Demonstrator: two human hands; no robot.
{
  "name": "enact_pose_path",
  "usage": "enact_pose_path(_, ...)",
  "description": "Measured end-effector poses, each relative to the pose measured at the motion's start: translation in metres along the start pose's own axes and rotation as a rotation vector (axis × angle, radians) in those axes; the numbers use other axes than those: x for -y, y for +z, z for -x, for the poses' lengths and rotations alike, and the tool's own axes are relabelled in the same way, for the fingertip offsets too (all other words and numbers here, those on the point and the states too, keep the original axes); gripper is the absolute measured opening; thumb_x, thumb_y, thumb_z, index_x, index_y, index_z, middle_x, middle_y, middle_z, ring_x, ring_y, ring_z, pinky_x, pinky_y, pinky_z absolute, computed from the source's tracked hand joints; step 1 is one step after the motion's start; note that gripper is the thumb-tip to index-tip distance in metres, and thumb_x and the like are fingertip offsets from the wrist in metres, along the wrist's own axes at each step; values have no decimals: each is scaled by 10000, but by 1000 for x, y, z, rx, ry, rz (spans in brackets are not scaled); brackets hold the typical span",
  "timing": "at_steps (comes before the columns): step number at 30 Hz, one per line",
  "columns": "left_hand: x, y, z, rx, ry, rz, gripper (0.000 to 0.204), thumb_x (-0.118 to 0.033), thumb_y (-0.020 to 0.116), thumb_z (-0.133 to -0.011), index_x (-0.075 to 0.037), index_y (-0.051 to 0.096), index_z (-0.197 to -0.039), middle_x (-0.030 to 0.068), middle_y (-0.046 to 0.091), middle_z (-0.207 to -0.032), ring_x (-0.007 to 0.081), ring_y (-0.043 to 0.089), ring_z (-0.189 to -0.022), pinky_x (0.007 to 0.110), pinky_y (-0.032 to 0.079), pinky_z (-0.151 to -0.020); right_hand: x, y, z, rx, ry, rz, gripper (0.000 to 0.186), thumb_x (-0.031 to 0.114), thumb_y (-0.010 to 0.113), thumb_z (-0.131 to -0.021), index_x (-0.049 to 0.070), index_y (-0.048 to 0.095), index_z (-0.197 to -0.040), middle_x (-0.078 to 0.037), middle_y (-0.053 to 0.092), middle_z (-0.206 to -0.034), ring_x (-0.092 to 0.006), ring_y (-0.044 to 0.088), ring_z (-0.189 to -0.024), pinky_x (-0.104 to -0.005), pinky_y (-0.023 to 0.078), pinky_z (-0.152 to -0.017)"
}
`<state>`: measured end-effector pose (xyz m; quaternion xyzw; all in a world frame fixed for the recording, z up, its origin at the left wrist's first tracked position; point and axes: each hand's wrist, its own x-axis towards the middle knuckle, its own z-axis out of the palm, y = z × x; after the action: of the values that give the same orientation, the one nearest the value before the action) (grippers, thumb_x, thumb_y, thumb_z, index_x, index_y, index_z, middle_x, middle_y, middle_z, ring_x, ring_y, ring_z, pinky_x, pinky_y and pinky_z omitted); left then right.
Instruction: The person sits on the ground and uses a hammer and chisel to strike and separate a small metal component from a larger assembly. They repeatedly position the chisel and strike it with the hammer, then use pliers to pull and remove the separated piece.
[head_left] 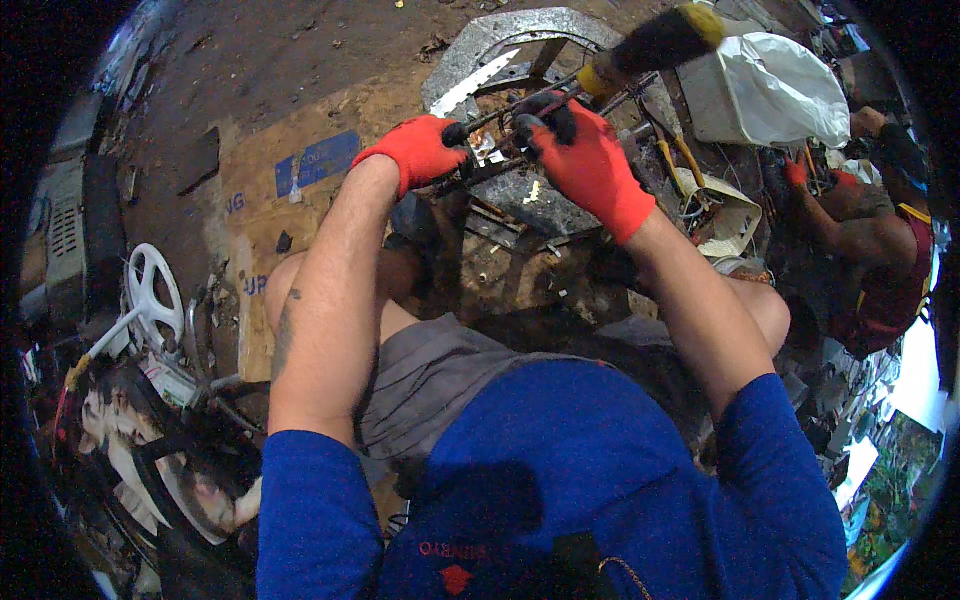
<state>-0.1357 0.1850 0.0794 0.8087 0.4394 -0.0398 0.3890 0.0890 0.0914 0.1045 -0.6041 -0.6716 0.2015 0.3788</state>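
Both hands wear orange-red gloves with dark fingertips. My right hand is closed, its fingers curled beside the shaft of a large screwdriver with a black and yellow handle that points up and to the right. My left hand is closed too, at the other end of the shaft, around something dark that its fingers hide. Below the hands sits a many-sided grey metal frame, with a jagged white piece on its rim and small scraps about it.
Pliers with yellow handles lie right of the frame, by a cream plastic piece. A white-lined bin stands beyond. Flattened cardboard covers the ground to the left, near a white spoked wheel. Another person works at the right.
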Motion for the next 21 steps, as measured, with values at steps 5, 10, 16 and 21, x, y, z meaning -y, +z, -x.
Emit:
enact_pose_path(5,-10,-4,-1,-12,0,-4,369,-306,650,-792,-32,646,-1038,133,701,-931,250,658,-832,378,497,-790,-10,8,-5,-2,-3,83,310,262,639,-846,31,615,-1051,-191,677,-984,-374,641,-921,-430,515,-814)
enact_pose_path(10,-8,-3,3,-17,-28,-5,386,-307,663,-774,-26,643,-1039,135,699,-917,254,658,-835,378,498,-795,24,-2,-14,59,3,-6,283,258,620,-851,63,624,-1055,-176,684,-952,-383,640,-907,-446,517,-803)
enact_pose_path(16,-12,-1,3,-58,-23,33,404,-298,674,-750,-51,647,-1068,159,689,-994,288,652,-920,385,494,-841,22,2,-17,53,25,63,304,252,614,-850,62,622,-1087,-190,682,-927,-383,643,-894,-452,516,-784)
enact_pose_path(21,-5,9,3,-182,44,72,400,-280,669,-730,-85,655,-1079,178,681,-1020,341,647,-961,401,491,-869,22,4,-17,60,21,34,328,250,612,-849,52,614,-1111,-204,677,-931,-382,645,-892,-449,517,-783)
